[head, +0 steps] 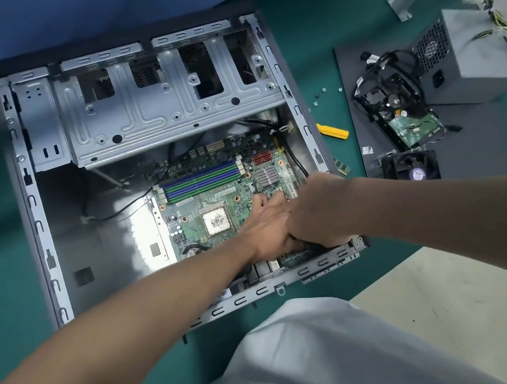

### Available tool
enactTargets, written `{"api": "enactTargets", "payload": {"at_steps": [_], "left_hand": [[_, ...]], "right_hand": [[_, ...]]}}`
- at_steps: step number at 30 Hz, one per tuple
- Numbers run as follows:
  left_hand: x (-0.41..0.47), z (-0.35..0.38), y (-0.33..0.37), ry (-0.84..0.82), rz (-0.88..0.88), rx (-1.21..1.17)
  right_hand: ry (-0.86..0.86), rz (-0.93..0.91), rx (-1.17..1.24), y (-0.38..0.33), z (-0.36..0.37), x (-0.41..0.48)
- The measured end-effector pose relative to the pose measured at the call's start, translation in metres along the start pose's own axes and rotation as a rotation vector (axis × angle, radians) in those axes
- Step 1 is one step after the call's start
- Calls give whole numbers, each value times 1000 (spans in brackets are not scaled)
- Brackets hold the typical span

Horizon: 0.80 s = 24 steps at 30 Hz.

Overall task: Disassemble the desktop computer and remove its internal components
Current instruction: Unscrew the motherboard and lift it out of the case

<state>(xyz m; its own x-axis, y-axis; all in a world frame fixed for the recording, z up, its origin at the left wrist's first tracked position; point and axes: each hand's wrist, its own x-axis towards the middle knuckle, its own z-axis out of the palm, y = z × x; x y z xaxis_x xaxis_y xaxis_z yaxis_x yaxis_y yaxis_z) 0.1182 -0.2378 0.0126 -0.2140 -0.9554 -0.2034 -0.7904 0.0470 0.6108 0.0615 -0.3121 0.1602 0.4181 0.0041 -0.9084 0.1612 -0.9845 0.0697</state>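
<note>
The open computer case [32, 210] lies flat on the green mat. Its green motherboard [188, 216] sits in the lower right, showing a bare CPU [216, 221], blue and green memory slots [201, 180] and a small silver heatsink [266, 176]. My left hand [264, 223] rests on the board right of the CPU, fingers stretched out. My right hand [316, 211] presses against it, curled over a dark object [309, 244] at the board's near right corner. The right fingers are hidden.
A metal drive cage [161, 99] spans the case's far half. To the right lie a yellow tool [333, 131], a memory stick [342, 166], loose screws [324, 93], a dark panel [357, 78] with a hard drive [410, 127] and fan [410, 167], and a grey power supply [472, 58].
</note>
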Motion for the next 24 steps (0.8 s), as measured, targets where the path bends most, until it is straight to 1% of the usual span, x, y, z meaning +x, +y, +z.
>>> {"api": "enactTargets", "payload": {"at_steps": [2, 4, 7, 10, 12, 13, 15, 17, 19, 21, 24], "left_hand": [[0, 1, -1, -9, -4, -16], [1, 0, -1, -16, -16, -32], [0, -4, 2, 26, -60, -66], [-4, -9, -1, 56, -127, -88], [-6, -11, -5, 31, -107, -67], [-6, -10, -6, 23, -101, -66], [-6, -7, -8, 37, -121, -72], [-5, -4, -9, 26, -149, -43], [-4, -3, -9, 37, -158, -14], [-3, -4, -7, 78, -137, -1], [0, -7, 0, 52, -96, -3]], "right_hand": [[1, -3, 27, -2, 0, 3], [8, 19, 125, -2, 0, 5], [114, 44, 298, -2, 0, 9], [145, 67, 323, -3, 0, 15], [197, 41, 324, -3, -2, 17], [176, 35, 323, -3, -3, 17], [43, 22, 306, -3, -3, 16], [-9, -22, 229, -3, -2, 16], [3, -61, 151, -1, 0, 15], [65, -97, 131, 3, 2, 14], [118, -133, 120, 2, 3, 14]]}}
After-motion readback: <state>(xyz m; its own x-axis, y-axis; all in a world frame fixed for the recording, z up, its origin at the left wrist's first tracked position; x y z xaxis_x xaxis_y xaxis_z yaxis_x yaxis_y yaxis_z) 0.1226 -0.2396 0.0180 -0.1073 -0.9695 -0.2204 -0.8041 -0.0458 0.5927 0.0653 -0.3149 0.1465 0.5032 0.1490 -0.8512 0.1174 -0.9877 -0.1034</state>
